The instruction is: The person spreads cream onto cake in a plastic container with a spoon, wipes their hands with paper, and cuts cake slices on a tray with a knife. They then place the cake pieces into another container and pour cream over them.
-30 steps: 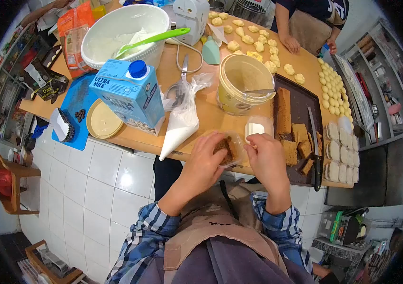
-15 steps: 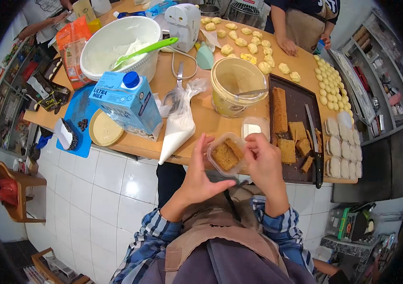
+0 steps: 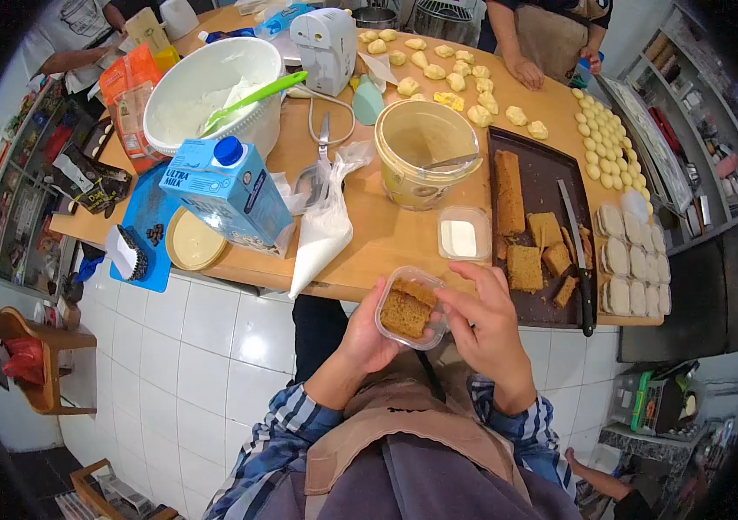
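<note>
A small clear plastic cup [image 3: 411,308] with brown cake pieces [image 3: 405,314] in it rests in my left hand [image 3: 364,334], whose fingers wrap round its left side and underside. My right hand [image 3: 488,325] is at the cup's right rim, fingers bent and partly apart, with nothing visible between them. Just beyond, a second clear cup [image 3: 463,234] holding something white stands near the table edge. Right of it, a dark tray [image 3: 535,299] bears a long cake piece [image 3: 509,192], cut cake chunks and a knife [image 3: 575,251].
A piping bag [image 3: 324,227], milk carton [image 3: 228,195], tub [image 3: 425,156] and white bowl [image 3: 210,104] stand along the table [image 3: 386,247]. Dough pieces and filled containers [image 3: 633,260] lie at the right. Co-workers' hands [image 3: 525,71] show across the table.
My left hand has closed round the cup from below and lifted it towards me, clear of the table edge. My right hand has shifted slightly down and its fingers have spread a little.
</note>
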Tool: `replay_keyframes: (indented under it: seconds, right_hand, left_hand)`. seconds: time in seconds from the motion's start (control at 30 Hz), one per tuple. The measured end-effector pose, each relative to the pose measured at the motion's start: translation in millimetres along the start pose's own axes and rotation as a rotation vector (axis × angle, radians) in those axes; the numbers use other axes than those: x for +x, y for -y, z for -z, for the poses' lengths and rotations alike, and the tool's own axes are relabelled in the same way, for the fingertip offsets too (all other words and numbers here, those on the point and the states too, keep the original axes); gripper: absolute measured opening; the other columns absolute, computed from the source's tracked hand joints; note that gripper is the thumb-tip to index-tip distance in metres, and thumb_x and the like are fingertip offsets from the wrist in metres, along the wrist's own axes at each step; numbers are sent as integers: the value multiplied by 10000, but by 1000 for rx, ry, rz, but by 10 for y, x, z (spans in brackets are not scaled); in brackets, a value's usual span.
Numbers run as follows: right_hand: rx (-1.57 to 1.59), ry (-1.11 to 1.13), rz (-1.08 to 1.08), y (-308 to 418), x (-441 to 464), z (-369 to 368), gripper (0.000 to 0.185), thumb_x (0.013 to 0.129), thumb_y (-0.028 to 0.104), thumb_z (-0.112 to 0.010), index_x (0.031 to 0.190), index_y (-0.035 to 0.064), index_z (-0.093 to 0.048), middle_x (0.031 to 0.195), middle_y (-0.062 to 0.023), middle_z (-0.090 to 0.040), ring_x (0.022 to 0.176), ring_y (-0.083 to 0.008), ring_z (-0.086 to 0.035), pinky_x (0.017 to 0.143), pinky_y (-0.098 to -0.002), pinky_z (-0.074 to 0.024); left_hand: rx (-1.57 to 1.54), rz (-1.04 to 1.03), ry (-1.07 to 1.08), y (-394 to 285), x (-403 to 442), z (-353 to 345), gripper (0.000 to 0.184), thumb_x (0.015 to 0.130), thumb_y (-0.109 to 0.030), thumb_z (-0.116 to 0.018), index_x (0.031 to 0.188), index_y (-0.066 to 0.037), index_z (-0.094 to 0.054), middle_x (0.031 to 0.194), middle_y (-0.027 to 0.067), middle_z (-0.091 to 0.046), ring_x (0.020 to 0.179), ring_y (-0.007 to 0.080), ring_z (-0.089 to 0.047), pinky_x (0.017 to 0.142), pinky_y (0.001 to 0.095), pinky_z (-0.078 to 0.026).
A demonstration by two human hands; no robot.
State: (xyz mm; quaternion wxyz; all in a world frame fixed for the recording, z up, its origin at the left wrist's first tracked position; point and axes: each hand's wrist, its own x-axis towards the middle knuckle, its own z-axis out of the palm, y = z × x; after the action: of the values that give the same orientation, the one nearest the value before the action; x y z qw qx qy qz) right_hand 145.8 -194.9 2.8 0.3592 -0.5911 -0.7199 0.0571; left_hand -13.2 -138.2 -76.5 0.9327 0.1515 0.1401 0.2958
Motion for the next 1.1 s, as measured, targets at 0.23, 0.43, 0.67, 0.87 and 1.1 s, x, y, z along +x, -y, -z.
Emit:
replay_keyframes:
  seconds: [0.23,0.43,0.67,0.87,1.1]
  right_hand:
    - [-156,62,-19,106,-138,41,266,713,159,-617,930,14,-667,1264,-196,-476,1132,-366,-427,935,-493,-317]
    - [-232,95,-20,125,-154,28,269,715,182,-604,913,12,-668,1278,-190,-472,1143,-352,-426,935,-526,-301]
    - [-159,52,-8,118,-135,109,290,714,196,-610,951,37,-664,1288,-178,-471,1145,-348,-433,949,-540,-289]
    - [-151,110,11,85,-156,77,311,708,201,-612,976,50,-657,1307,-171,-459,1158,-345,-422,953,-557,-275]
    - [-134,108,42,129,-109,142,354,700,237,-619,1014,76,-651,1335,-159,-442,1171,-343,-406,962,-575,-255]
  left_hand:
    - [80,-69,-39,74,6,-74,523,994,-438,-217,1270,-57,-447,1198,128,-551,1074,264,-571,871,424,-497]
    - [-1,-108,77,158,21,-9,474,1006,-385,-235,1255,-42,-448,1193,120,-553,1080,232,-568,928,392,-465]
    - [48,-104,-45,147,11,-109,452,995,-385,-269,1231,-51,-463,1176,142,-561,1057,265,-584,885,414,-501]
    - [-20,-50,91,125,-24,-116,475,1002,-397,-249,1249,-50,-456,1194,122,-553,1091,227,-562,940,381,-459]
    - [-104,1,145,126,-19,-123,486,1000,-411,-244,1259,-55,-452,1204,124,-548,1101,229,-558,936,379,-465]
